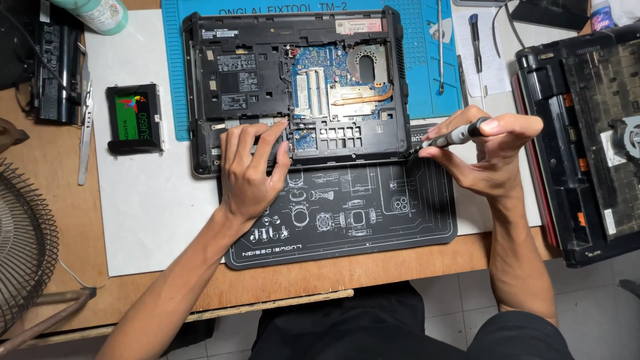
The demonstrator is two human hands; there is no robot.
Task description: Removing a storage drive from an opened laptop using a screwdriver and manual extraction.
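Screwdriver point(452, 137), tip down-left toward laptop point(297, 87)

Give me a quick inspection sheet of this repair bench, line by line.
Surface: wooden table with white sheet, blue mat and black work mat.
Job's things: opened laptop base, circuit board exposed; screwdriver at its right edge.
Clutter: solid-state drive, second laptop, spare screwdriver, tweezers.
Grips: left hand pressing the laptop's front edge; right hand holding the screwdriver.
Cables: nothing seen clearly.
Surroundings: fan grille, tiled floor.
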